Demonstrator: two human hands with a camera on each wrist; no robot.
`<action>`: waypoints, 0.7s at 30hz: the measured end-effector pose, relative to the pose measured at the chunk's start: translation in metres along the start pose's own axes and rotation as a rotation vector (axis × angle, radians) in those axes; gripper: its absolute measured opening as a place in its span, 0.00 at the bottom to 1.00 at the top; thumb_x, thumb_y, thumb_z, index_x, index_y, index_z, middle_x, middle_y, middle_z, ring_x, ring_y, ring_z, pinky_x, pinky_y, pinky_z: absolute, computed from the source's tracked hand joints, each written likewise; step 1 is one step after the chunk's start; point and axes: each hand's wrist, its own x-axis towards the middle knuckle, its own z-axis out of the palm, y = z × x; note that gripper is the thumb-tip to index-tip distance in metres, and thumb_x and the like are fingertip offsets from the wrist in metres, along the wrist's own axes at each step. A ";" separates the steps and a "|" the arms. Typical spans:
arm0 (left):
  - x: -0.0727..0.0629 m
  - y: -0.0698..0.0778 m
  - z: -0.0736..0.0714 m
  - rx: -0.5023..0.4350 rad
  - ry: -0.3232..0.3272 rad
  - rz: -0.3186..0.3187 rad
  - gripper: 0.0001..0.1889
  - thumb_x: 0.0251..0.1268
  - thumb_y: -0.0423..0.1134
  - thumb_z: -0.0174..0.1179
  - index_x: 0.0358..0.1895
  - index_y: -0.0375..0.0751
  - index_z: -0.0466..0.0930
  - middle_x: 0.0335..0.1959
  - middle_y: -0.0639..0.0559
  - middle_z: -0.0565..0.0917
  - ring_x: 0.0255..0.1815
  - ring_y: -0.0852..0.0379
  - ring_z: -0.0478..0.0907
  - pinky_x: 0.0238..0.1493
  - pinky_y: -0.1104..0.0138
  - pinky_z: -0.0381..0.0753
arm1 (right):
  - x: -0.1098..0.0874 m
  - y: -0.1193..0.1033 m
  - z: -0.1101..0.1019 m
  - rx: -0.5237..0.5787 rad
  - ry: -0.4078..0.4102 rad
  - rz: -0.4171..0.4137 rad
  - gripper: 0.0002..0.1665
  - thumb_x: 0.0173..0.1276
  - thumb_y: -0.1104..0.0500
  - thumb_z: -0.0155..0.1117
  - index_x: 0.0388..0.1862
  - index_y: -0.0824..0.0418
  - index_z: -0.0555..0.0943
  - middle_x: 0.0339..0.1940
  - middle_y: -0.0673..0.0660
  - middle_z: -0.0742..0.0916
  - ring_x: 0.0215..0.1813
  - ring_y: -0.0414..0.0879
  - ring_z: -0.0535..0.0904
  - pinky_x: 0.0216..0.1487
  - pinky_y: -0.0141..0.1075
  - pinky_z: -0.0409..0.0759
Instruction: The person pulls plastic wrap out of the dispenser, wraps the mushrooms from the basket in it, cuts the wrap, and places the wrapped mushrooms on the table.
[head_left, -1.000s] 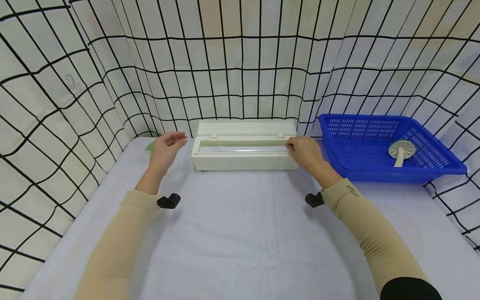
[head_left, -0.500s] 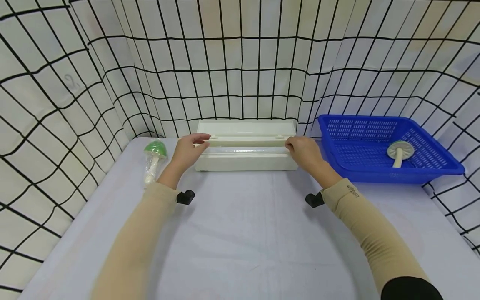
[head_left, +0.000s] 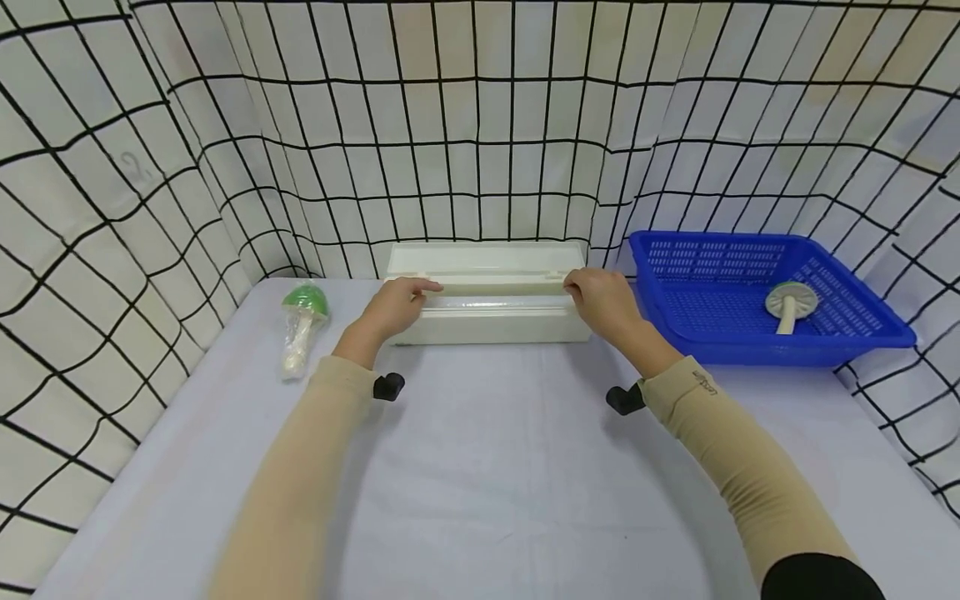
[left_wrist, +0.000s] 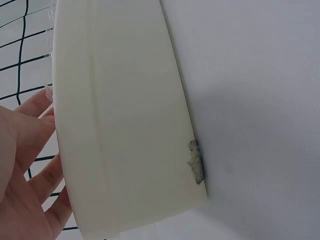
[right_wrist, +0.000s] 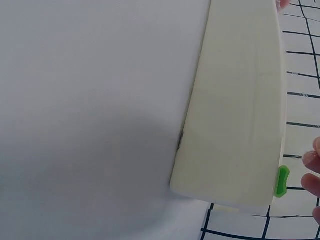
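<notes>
Bright, even light fills the head view — soft shadows on the tabletop, a faint glint in the box, mesh bowing toward the edges, left sleeve blurred at seven o'clock. Wrist views are dimmer, shadowed at four o'clock left, eight right.

The person's left forearm and right forearm reach forward, angling inward. The left hand points its extended forefinger toward the right hand, whose fingers bend below the knuckles.
</notes>
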 end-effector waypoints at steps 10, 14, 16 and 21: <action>0.006 0.006 0.006 0.098 -0.019 -0.019 0.21 0.78 0.28 0.46 0.65 0.45 0.82 0.70 0.41 0.76 0.55 0.44 0.77 0.60 0.47 0.71 | 0.003 -0.005 -0.007 0.038 -0.019 0.049 0.09 0.77 0.64 0.62 0.49 0.65 0.86 0.47 0.61 0.90 0.50 0.58 0.86 0.58 0.58 0.76; 0.007 0.008 0.006 0.094 -0.022 -0.024 0.22 0.75 0.26 0.47 0.63 0.43 0.83 0.68 0.41 0.78 0.71 0.41 0.70 0.71 0.39 0.61 | 0.003 -0.005 -0.007 0.068 0.003 0.062 0.09 0.78 0.65 0.60 0.49 0.66 0.85 0.47 0.62 0.89 0.51 0.58 0.85 0.59 0.59 0.75; 0.007 0.007 0.006 0.086 -0.017 -0.022 0.20 0.75 0.27 0.48 0.62 0.42 0.84 0.66 0.41 0.79 0.69 0.42 0.72 0.70 0.40 0.63 | 0.003 -0.004 -0.006 0.077 0.017 0.064 0.09 0.78 0.66 0.60 0.49 0.66 0.85 0.47 0.62 0.89 0.51 0.58 0.85 0.59 0.59 0.75; 0.008 0.003 0.004 0.055 0.004 -0.017 0.15 0.78 0.32 0.53 0.59 0.39 0.85 0.62 0.41 0.81 0.63 0.43 0.76 0.64 0.46 0.72 | 0.002 -0.003 -0.007 0.101 0.035 0.076 0.08 0.77 0.66 0.60 0.49 0.67 0.84 0.48 0.63 0.89 0.51 0.58 0.85 0.60 0.59 0.75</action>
